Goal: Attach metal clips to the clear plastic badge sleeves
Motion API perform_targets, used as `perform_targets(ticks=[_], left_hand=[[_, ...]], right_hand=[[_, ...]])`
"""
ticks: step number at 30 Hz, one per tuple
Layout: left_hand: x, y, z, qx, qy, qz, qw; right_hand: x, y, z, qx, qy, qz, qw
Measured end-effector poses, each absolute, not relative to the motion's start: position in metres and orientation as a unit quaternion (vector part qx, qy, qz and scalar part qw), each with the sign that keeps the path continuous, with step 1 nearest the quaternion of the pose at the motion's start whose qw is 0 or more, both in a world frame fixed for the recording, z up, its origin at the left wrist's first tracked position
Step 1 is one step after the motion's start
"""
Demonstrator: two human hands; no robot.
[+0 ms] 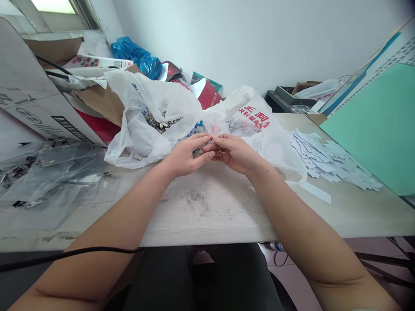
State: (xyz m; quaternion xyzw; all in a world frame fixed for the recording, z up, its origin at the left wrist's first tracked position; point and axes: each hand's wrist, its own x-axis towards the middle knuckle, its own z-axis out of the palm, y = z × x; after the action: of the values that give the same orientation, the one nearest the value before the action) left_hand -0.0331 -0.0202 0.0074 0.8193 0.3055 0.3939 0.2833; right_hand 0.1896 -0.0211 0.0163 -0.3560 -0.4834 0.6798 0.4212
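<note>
A black cable (pixel 74 250) is draped over the left forearm (pixel 106 216). Just in front of the white plastic bag (pixel 136 147), the left hand (pixel 184 155) and right hand (pixel 235 153) are held together, a small metal clip (pixel 221 149) pinched by the right (a firm fingertip pinch suits so small a part; any grip by the left cannot be told). Loose paper strips (pixel 327 157) are piled right of the bag.

bright daylight from window (pixel 53 5), soft shadows, edges bowed by wide lens, corners perhaps slightly soft
</note>
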Motion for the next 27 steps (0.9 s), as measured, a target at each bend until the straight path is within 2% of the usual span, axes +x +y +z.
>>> perform_targets(ticks=[12,20,27], left_hand=[[-0.0351,-0.0193,0.003,0.84,0.312,0.372,0.24],[-0.0344,-0.0179,0.0009,0.838,0.317,0.388,0.218],[-0.0323,-0.0213,0.0029,0.833,0.323,0.387,0.228]], right_hand=[[0.1935,-0.0179,0.0147,-0.309,-0.51,0.696,0.401],[0.1926,-0.0176,0.0074,-0.299,-0.508,0.678,0.44],[0.1922,-0.0185,0.0104,-0.299,-0.496,0.693,0.429]])
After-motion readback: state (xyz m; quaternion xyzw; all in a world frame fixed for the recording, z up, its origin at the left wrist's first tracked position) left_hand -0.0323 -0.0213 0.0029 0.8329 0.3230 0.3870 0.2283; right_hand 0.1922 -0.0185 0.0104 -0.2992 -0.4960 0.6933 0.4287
